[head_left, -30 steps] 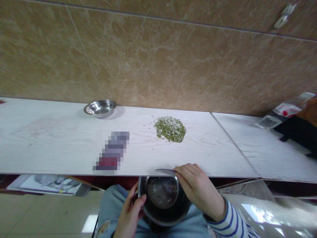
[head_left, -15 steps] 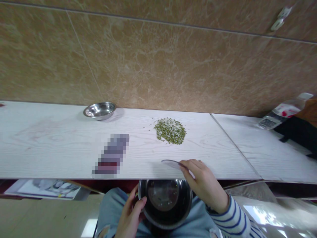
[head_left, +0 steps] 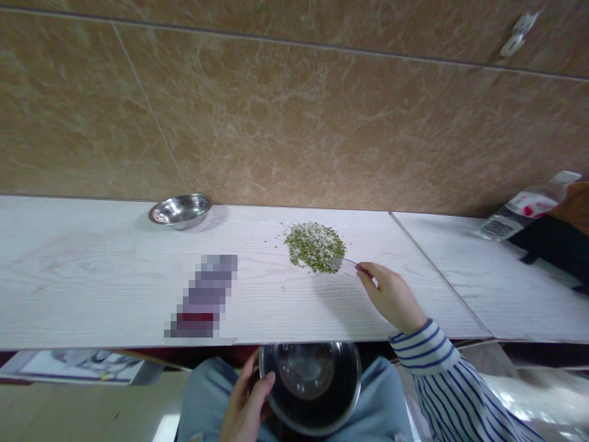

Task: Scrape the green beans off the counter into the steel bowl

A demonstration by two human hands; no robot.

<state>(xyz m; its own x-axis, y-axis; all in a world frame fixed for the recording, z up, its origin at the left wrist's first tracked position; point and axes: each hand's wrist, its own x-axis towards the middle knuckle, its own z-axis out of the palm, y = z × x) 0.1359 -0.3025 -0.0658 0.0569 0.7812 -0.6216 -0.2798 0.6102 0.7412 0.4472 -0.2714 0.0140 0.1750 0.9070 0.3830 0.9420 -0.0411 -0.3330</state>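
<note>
One clear utensil, pinched by right fingers, reaches the green pile on the worktop; at its six o'clock, left fingers clamp the pot, pale specks inside; steel bowl at nine.

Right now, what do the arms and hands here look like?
They are a person's: the right hand and left hand wear no gloves, and no cables show. The long right sleeve is white with dark blue stripes; no left sleeve shows.

Bowl left of probable seeds
</note>
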